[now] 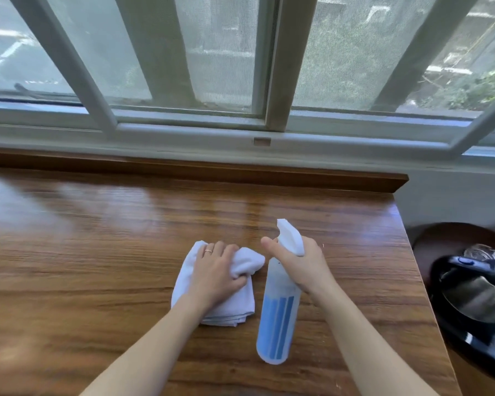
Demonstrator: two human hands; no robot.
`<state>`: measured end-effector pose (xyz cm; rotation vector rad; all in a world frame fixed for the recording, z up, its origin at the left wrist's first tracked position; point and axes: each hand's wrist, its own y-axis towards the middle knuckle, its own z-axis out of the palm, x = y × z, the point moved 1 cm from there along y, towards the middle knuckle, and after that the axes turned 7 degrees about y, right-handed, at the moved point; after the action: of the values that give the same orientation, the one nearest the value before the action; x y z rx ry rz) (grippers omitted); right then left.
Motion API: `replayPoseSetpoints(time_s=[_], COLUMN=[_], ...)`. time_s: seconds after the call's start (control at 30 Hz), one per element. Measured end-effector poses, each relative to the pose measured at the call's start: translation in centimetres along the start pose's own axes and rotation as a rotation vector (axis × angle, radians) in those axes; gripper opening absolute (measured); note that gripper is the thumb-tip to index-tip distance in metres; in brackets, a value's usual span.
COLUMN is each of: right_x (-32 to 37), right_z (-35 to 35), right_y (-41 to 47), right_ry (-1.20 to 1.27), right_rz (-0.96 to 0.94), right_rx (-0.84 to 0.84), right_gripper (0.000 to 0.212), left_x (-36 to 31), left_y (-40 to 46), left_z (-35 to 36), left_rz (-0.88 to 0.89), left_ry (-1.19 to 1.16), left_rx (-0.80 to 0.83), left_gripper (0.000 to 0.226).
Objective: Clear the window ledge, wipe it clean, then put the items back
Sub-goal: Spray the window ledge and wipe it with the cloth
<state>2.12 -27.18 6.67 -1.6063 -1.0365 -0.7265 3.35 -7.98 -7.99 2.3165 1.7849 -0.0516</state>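
Spray bottle point(277, 318), translucent white with blue liquid and a white trigger head, stands on the wooden ledge point(97, 224), its neck gripped by the right hand point(300, 264), fingers curled round it. Just to its left lies a folded white cloth point(226, 307) on the same glossy wood; the left hand point(215, 275), 1 ring showing, rests on top and bunches the cloth's far edge in its fingers. Beyond both, the ledge meets a pale sliding window frame point(275, 81).
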Motion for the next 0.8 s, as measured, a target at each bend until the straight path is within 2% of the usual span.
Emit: replayPoseSetpoints(time_s=[0.2, 0.57, 0.8], right_x=[-0.9, -1.3, -1.1], right_z=[-0.3, -0.7, -1.0], right_y=[-0.8, -1.5, -1.7], right_ry=[-0.006, -0.036, -0.03], right_rz=[-0.001, 0.01, 0.014], right_rx=[0.009, -0.01, -0.02], right_gripper=[0.039, 0.036, 0.038], left_x=[0.5, 2.2, 1.6], left_y=[1.2, 10.5, 10.6], left_z=[-0.1, 0.1, 0.2], left_rz=[0.006, -0.045, -0.056], left_ry=[0.021, 0.103, 0.115], left_rx=[0.022, 0.228, 0.187], left_gripper=[0.057, 0.057, 0.056])
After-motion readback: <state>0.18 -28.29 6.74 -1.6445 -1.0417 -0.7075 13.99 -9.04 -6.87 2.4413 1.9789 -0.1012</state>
